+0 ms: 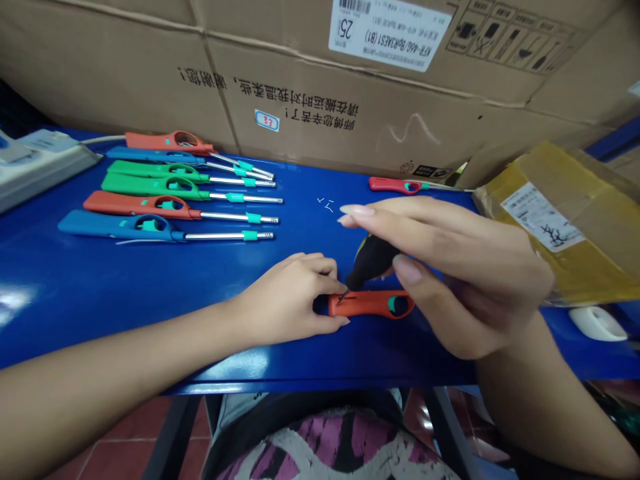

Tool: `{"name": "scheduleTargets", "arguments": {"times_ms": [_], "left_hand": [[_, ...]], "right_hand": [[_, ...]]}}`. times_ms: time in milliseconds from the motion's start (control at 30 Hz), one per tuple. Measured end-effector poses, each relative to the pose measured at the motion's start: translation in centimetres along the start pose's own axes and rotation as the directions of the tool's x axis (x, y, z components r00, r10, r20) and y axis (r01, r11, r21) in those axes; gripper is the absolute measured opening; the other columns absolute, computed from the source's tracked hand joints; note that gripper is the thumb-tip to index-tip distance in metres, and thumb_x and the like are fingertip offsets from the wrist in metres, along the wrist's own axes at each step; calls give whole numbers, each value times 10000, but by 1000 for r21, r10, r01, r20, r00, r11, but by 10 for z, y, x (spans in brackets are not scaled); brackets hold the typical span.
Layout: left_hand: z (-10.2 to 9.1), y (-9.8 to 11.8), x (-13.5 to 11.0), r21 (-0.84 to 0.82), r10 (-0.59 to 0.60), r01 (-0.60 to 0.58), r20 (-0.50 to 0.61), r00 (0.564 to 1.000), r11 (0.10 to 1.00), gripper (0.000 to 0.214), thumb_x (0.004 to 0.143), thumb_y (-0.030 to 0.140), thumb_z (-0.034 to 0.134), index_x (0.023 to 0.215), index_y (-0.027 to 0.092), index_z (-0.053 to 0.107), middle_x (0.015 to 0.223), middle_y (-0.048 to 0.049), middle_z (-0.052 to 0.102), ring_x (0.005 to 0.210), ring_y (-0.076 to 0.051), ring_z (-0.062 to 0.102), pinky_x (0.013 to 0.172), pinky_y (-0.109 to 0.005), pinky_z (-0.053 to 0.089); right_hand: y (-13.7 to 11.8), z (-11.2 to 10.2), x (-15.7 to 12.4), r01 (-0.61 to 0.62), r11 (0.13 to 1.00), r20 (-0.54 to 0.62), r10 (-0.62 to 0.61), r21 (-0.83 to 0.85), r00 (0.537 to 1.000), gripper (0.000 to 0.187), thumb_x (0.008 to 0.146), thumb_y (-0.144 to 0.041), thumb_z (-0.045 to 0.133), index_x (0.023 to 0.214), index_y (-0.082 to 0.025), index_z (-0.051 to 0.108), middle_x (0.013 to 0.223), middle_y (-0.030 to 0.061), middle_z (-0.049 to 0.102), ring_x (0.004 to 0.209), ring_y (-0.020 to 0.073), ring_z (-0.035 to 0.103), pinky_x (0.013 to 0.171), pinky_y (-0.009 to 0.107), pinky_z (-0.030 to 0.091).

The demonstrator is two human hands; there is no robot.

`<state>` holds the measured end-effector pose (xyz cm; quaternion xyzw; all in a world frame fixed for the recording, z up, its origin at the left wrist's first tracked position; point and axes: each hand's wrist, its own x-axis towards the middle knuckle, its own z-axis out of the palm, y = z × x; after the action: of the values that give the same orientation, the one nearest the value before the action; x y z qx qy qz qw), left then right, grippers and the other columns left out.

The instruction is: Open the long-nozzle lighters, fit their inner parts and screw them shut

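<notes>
On the blue table an orange long-nosed lighter (367,303) lies flat, its teal trigger toward the right. My left hand (287,297) grips its left end between thumb and fingers. My right hand (465,267) is curled around the black handle of a small screwdriver (374,259), which is tilted. The screwdriver's thin tip meets the lighter's handle near its left end. The right part of the lighter is hidden behind my right hand.
Several orange, green and blue lighters (150,205) lie in a row at the left. A red lighter (395,185) lies at the back, near small white bits (327,205). A large cardboard box (300,80) stands behind; a taped parcel (590,200) and white mouse (598,323) are at right.
</notes>
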<state>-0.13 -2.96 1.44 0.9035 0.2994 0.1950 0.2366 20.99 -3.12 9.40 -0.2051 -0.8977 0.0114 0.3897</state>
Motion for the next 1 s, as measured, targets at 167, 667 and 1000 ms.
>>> {"name": "scheduleTargets", "arguments": {"times_ms": [167,667,1000], "left_hand": [[-1,1,1,8,-9,9,30,1000,1000,206,872,367,716,1006,220,769,944,-38,688,911,-225,660,833,-358,506],[-1,0,2,-36,-7,8,18,1000,999,208,874,367,696,981,198,753,924,-51,699,907,-227,673,856,-360,535],[-2,0,1,-24,-10,10,11,1000,1000,223,872,368,713,1019,209,765,945,-49,700,925,-231,668,881,-378,520]], "right_hand": [[1,-4,2,52,997,10,-51,-50,999,272,917,-337,705,1088,-127,732,832,33,667,765,140,640,687,269,581],[-3,-3,0,5,986,115,-24,167,993,444,903,-127,509,1336,-81,597,1319,79,686,1203,222,653,1009,363,572],[-3,-3,-2,-78,993,151,65,87,986,396,1026,-226,405,1395,-180,540,1258,50,698,1162,188,669,949,337,576]]}}
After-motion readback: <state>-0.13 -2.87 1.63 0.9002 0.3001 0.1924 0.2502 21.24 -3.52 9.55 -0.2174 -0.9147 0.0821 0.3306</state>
